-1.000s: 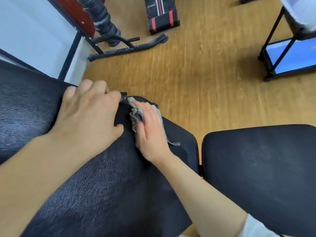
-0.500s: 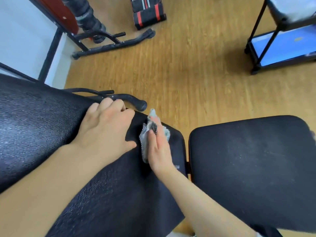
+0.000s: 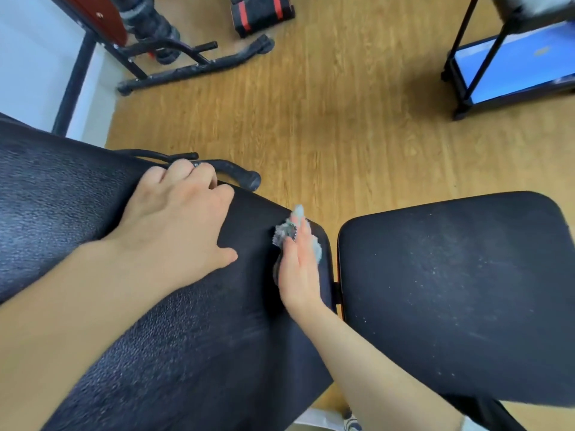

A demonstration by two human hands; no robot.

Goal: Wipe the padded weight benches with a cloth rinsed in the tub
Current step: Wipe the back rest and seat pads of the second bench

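A long black padded back pad (image 3: 193,353) of the weight bench fills the lower left. My left hand (image 3: 180,222) rests on its upper edge, fingers curled over the far side near a black handle bar (image 3: 239,174). My right hand (image 3: 300,265) lies flat with straight fingers, pressing a crumpled grey cloth (image 3: 284,233) onto the pad's right end. The separate black seat pad (image 3: 460,290), speckled with dust, lies just to the right across a narrow gap.
Wooden floor lies beyond the pads. A second bench's black foot frame (image 3: 193,68) and red-striped pad (image 3: 263,14) stand at the top. A black cart with a blue shelf (image 3: 516,66) stands top right. A white wall (image 3: 31,57) is at left.
My right hand has slid the cloth along the pad toward its right end, close to the gap. My left hand moved up to the pad's far edge by the handle bar.
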